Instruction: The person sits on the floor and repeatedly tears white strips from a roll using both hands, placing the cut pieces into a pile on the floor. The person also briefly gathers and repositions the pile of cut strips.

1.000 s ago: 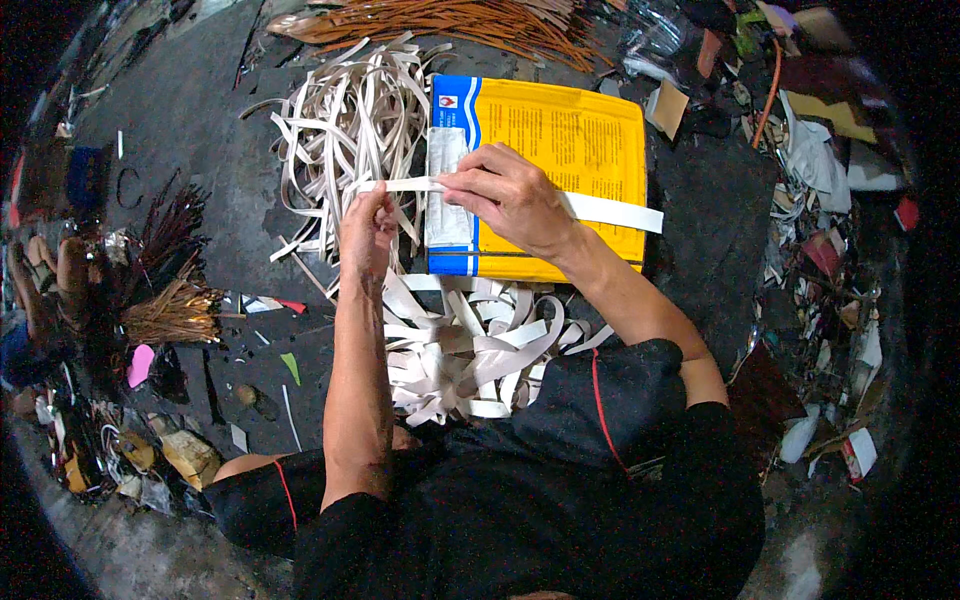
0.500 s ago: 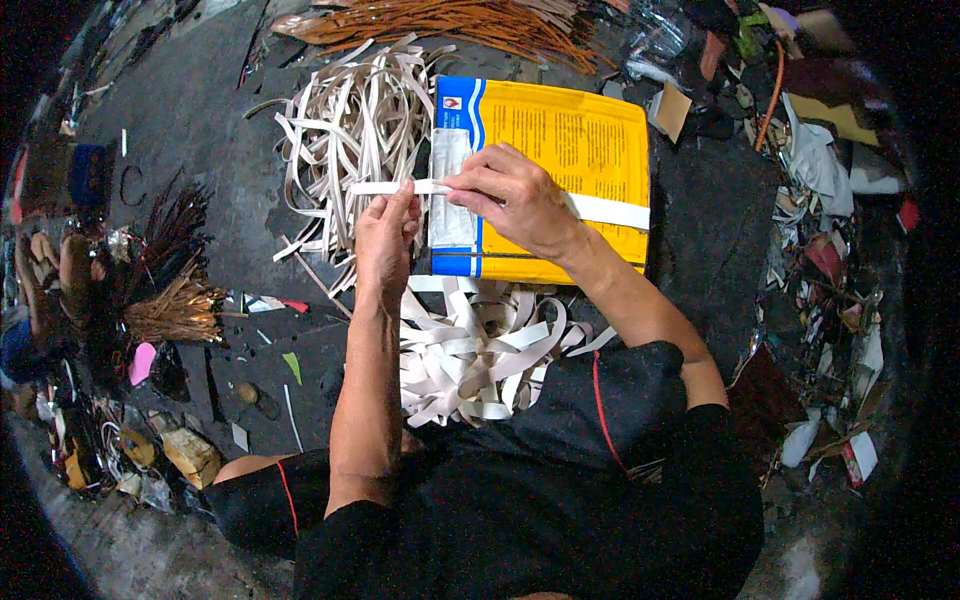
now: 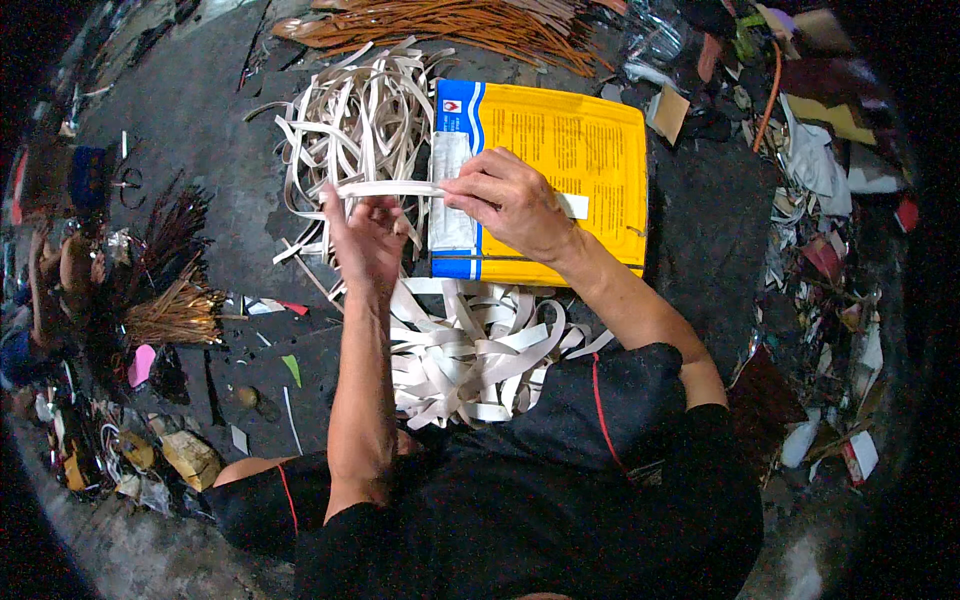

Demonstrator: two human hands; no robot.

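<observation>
My right hand (image 3: 515, 205) is closed in a pinch on a narrow white strip (image 3: 395, 188), above a yellow and blue sheet-metal can panel (image 3: 590, 140). A short, wider tail of the strip (image 3: 574, 207) shows to the right of this hand, over the yellow face. The strip runs left from the pinch to my left hand (image 3: 372, 240), whose thumb stands away from its loosely curled fingers. Beyond my left hand lies a tangled heap of narrow off-white strips (image 3: 360, 120). Wider white strips (image 3: 480, 350) are piled between the panel and my lap.
A bundle of orange-brown strips (image 3: 440, 35) lies at the far edge. Brown thin strands (image 3: 180, 308) are gathered at left, near a pink scrap (image 3: 142, 365) and a green scrap (image 3: 292, 369). Mixed scraps, including a crumpled white sheet (image 3: 815, 165), line the right side.
My left hand has moved left and its thumb has come away from the fingers. The strip has slid left through my right hand, so its right tail is shorter.
</observation>
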